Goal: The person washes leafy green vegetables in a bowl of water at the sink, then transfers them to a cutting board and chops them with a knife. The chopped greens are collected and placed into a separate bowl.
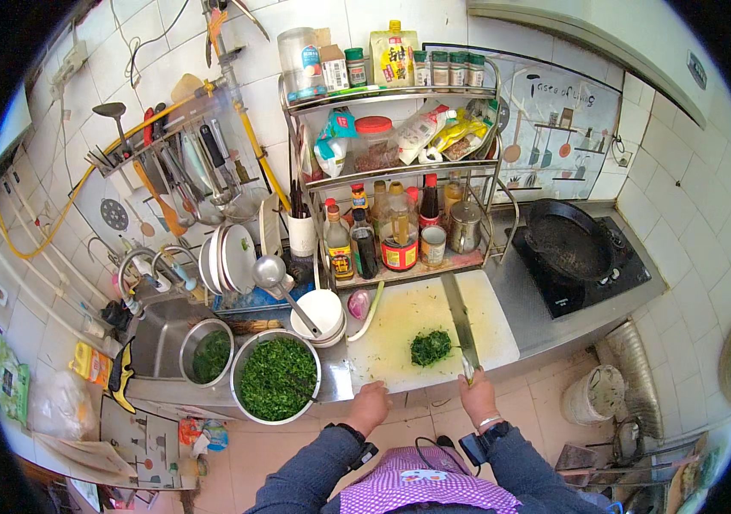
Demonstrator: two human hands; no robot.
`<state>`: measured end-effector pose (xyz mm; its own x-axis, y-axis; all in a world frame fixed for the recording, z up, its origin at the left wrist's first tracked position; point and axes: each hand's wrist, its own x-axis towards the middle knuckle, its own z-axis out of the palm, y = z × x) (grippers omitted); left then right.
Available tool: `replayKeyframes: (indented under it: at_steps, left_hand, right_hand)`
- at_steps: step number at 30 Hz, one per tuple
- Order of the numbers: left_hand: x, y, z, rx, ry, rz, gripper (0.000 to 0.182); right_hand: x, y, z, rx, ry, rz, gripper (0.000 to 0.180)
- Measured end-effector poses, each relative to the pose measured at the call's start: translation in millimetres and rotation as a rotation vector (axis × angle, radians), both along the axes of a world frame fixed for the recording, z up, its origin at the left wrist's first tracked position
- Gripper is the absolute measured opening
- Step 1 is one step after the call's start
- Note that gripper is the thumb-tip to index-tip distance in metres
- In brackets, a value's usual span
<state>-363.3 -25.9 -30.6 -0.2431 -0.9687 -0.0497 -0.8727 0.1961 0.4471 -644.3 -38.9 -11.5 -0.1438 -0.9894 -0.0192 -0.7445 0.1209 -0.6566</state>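
My right hand [479,395] is closed around the handle of a kitchen knife [459,315]. The long blade points away from me over the right part of a white cutting board [397,308]. Just left of the blade lies a small heap of chopped dark greens [431,347]. At the board's front left edge is my left hand [369,405], with its fingers bent and no object seen in it; whether it grips the edge is unclear. A piece of purple onion [359,304] and a green onion stalk [369,313] rest along the board's left side.
Left of the board stand a large metal bowl of chopped greens [277,378], a smaller metal bowl [207,353], and stacked white bowls with a ladle [269,271]. Behind is a metal rack with bottles [399,234]. A black frying pan [569,239] sits on the cooktop.
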Motion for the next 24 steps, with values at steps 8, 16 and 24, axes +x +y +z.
replayKeyframes:
  at_steps: [8,16,24]
  left_hand:
    - [-2,-7,-5,-0.026,-0.167,-0.118,0.025]
    - [3,-7,-25,-0.084,0.038,0.009,0.017]
    - [-3,-6,8,0.023,-0.039,0.009,0.025]
  right_hand:
    - [-11,-4,-10,-0.012,0.044,0.04,0.045]
    - [-17,-1,-34,-0.049,0.058,0.037,0.027]
    - [-9,-4,-12,0.14,0.02,-0.006,0.032]
